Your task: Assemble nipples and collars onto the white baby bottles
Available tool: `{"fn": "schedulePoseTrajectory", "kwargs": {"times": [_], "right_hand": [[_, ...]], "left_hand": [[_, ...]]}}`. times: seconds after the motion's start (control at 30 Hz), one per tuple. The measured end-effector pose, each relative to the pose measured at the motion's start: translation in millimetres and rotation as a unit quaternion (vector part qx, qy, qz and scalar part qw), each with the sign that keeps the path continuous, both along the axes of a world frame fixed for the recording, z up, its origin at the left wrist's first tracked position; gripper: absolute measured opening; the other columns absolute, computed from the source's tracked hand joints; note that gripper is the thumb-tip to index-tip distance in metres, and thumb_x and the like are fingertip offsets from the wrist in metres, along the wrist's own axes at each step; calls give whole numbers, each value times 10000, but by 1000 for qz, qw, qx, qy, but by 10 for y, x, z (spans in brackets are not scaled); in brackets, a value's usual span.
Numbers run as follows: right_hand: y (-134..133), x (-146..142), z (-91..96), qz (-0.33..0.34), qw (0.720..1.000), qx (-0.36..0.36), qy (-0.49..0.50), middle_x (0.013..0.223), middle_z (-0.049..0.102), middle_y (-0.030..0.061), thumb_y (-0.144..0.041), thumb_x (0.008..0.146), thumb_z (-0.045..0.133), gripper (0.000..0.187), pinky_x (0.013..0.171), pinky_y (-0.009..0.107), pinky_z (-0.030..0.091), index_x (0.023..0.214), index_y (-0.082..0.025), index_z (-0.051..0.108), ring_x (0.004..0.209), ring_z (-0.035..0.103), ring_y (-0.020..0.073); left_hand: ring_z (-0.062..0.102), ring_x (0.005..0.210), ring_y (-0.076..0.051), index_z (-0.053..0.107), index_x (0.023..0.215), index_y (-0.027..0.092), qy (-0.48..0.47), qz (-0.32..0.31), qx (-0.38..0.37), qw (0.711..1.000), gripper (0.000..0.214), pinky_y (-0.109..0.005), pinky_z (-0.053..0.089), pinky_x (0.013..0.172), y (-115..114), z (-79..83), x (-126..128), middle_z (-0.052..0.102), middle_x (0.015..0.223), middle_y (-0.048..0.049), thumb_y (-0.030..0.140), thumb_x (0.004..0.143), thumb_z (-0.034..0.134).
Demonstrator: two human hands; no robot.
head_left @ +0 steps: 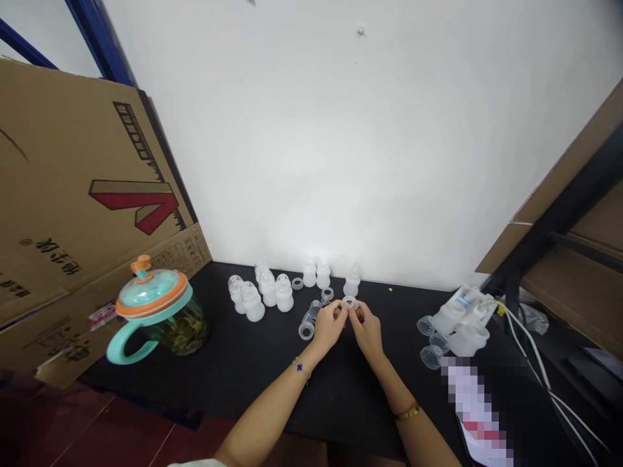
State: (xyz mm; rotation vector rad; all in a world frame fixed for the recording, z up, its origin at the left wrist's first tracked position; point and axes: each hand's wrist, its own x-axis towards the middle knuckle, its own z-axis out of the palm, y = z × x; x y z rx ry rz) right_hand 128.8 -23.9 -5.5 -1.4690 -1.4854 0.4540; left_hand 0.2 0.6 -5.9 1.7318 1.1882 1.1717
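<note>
Near the middle of the table, my left hand and my right hand meet at a translucent bottle collar ring. The fingertips of both are closed on its near edge. Just behind it stands a white baby bottle. Loose beside my left hand lie a second collar ring, another ring and clear domed caps. Farther left, several white bottles with clear caps stand in a group. Two white bottles are upright against the wall, with a ring next to them.
A large teal-and-orange lidded jug stands at left, before cardboard boxes. On the right lie white bottles, clear domed caps, white cables and a pixelated, phone-like object. A white wall closes the back.
</note>
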Motion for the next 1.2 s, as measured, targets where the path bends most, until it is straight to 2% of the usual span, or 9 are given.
{"fn": "schedulePoseTrajectory", "kwargs": {"times": [0.27, 0.8, 1.2], "right_hand": [[2, 0, -8, 16, 1000, -7, -4, 651, 650, 12, -566, 922, 462, 456, 554, 255, 388, 1063, -186, 669, 571, 581, 183], [5, 13, -15, 16, 1000, 1, -14, 659, 658, 11, -548, 933, 458, 436, 546, 248, 386, 1049, -194, 685, 573, 589, 177], [-1, 8, -2, 20, 1000, 3, -7, 632, 630, -3, -534, 934, 467, 415, 546, 246, 363, 1035, -191, 677, 558, 566, 173]], "left_hand": [[505, 484, -125, 601, 736, 196, 2, 17, -3, 1000, 341, -245, 320, 537, -2, -10, -1, 559, 520, 32, 445, 930, 474], [457, 491, -124, 631, 731, 205, 10, 41, 7, 999, 277, -248, 298, 535, -4, 33, -2, 517, 513, 41, 405, 890, 525], [449, 482, -118, 632, 743, 202, 4, 31, 13, 999, 254, -246, 289, 529, 10, 12, -13, 516, 509, 45, 386, 887, 532]]}}
